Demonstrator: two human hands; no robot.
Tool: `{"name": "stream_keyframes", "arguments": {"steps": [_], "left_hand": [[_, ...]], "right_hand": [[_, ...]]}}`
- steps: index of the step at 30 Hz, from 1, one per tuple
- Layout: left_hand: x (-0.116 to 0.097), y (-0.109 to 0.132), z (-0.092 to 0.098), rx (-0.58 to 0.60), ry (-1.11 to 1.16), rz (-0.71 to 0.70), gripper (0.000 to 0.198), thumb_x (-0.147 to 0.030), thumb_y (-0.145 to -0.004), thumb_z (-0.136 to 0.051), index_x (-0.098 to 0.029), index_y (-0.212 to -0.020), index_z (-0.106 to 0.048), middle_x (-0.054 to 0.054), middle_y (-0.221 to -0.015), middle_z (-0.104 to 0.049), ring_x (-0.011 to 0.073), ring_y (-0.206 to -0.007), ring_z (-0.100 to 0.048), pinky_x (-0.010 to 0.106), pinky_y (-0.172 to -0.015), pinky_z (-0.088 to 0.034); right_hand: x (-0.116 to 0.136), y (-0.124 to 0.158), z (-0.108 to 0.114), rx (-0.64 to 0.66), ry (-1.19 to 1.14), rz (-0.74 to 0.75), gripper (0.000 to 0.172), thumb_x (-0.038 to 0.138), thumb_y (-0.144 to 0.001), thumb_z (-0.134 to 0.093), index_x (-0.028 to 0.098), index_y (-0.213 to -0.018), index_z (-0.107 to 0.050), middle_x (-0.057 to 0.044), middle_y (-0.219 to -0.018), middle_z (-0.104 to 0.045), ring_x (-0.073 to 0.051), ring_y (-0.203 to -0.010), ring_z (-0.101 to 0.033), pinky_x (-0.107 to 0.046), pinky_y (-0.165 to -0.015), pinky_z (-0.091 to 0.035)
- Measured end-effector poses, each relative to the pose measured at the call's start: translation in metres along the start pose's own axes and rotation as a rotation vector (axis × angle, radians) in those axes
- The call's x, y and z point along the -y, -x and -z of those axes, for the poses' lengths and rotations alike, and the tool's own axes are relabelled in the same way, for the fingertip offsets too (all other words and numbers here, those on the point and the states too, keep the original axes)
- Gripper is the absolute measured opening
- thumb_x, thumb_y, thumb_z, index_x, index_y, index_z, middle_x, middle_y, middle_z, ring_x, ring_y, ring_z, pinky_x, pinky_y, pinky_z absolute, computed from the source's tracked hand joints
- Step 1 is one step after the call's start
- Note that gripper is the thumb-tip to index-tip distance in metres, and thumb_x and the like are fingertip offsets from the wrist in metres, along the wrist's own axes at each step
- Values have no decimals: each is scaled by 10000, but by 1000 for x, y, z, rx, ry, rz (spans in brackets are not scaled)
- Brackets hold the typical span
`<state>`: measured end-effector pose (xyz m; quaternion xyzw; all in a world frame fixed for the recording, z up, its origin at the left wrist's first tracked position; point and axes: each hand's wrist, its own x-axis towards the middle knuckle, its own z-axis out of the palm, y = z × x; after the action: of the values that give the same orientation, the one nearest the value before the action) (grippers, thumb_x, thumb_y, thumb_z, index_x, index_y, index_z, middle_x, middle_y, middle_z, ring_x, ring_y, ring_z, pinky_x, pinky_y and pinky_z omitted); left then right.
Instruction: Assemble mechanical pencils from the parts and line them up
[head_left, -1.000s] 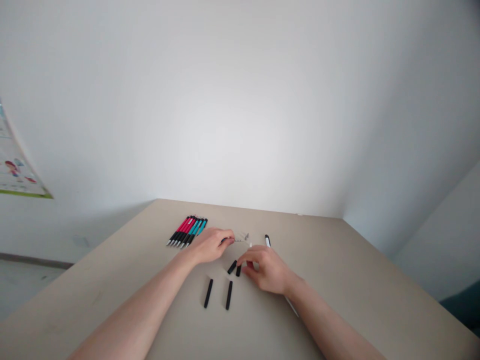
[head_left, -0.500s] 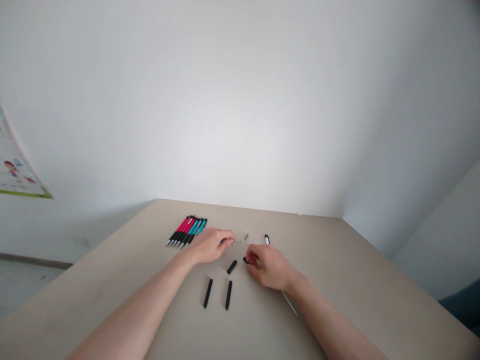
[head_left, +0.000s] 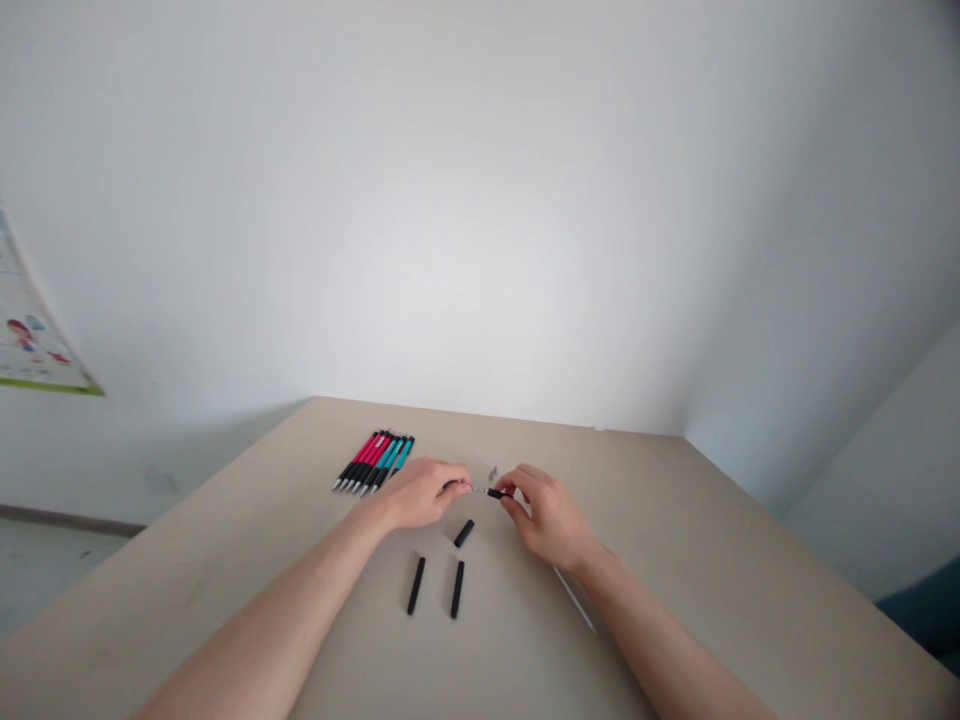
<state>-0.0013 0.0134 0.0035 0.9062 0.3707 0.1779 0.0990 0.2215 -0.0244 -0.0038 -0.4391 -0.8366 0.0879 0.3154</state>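
Note:
My left hand is closed in a pinch on a pen part whose barrel is mostly hidden by the fingers. A thin shiny end sticks out of it to the right. Facing it, my right hand pinches a short black pen grip between thumb and fingertips. The grip's left end is at the thin end; I cannot tell whether it has slid over it. Below the hands lie more black grips: one tilted and two nearer me, a left one and a right one.
Several pink and teal pens with black grips lie in a row at the back left. Tiny grey pieces rest between the hands, farther back. A thin white rod lies by my right forearm. A wall bounds the table's back.
My right hand has moved up and away from me, carrying the black grip into line with the thin end at my left hand. My left hand has barely moved.

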Motion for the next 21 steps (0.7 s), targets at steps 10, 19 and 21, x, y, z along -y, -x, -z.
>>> {"name": "stream_keyframes", "arguments": {"steps": [10,19,21], "left_hand": [[-12,-1,2,0,45,1,192,-294,-904,-441,-229,-1003,-592,-5,-801,-670,158,-756,-601,234,-695,-390],[-14,-2,0,35,142,-9,201,-180,-852,-495,-223,-1045,-531,0,-898,-679,168,-857,-607,244,-751,-397],[-14,-2,1,34,154,-20,167,-178,-847,-501,-217,-1000,-556,-1,-905,-681,162,-858,-610,236,-748,-398]], "right_hand": [[6,-2,0,-14,-59,72,153,119,-836,-510,191,-939,-596,-58,-908,-588,-167,-819,-541,-278,-703,-423],[8,-4,-4,-25,-118,91,114,160,-863,-510,188,-944,-585,-53,-892,-577,-147,-768,-536,-246,-654,-428],[9,-4,-4,-23,-120,94,112,167,-868,-506,189,-943,-587,-52,-887,-576,-144,-758,-534,-243,-647,-428]]}}
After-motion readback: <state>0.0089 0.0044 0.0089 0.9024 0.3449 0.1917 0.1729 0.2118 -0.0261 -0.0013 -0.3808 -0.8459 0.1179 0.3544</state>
